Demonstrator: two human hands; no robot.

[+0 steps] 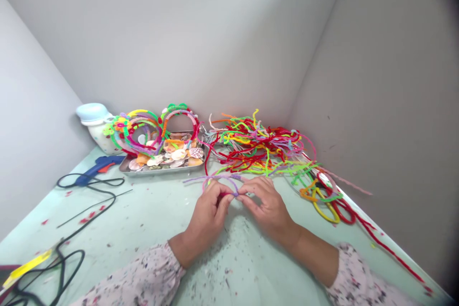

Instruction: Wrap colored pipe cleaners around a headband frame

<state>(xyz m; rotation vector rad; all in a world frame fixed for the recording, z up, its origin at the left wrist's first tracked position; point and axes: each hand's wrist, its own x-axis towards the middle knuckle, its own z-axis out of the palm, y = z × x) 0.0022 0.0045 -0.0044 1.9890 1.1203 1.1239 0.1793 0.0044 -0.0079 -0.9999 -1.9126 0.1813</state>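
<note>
Nearer than the tray (163,170) and to its right, the left hand (208,213) and right hand (269,210) are both pinching a purple pipe cleaner (236,193). A colourful heap (258,146) is lying right of the tray; a glue gun (93,169) is resting left of it.

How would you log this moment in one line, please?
left hand: pinching pipe cleaners | right hand: pinching alongside | tray: shells | glue gun: at left
</note>
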